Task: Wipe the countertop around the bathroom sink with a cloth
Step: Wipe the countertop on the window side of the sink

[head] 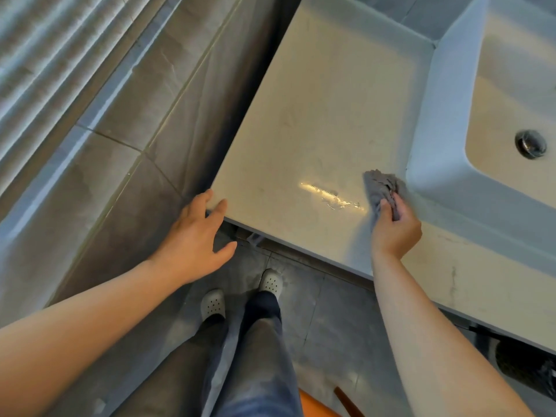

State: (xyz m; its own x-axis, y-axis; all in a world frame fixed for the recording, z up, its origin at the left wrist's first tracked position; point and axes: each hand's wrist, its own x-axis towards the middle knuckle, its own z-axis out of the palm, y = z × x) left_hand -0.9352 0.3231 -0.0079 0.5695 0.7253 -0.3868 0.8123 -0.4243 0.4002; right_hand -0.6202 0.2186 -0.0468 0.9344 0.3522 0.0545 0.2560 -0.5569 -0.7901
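A pale beige countertop [325, 115] runs from the front left corner to a white vessel sink [445, 164] at the right. My right hand [394, 230] grips a bunched grey cloth [380, 188] and presses it on the counter right beside the sink's front left corner. A wet shiny streak [331, 197] lies on the counter just left of the cloth. My left hand [195, 239] is spread with straight fingers, its fingertips touching the counter's front left corner.
The sink's basin has a dark metal drain [531, 143]. Grey tiled wall [135, 100] stands left of the counter. My legs and white clogs [213, 303] stand on the grey tiled floor below. An orange object [316, 406] shows at the bottom edge.
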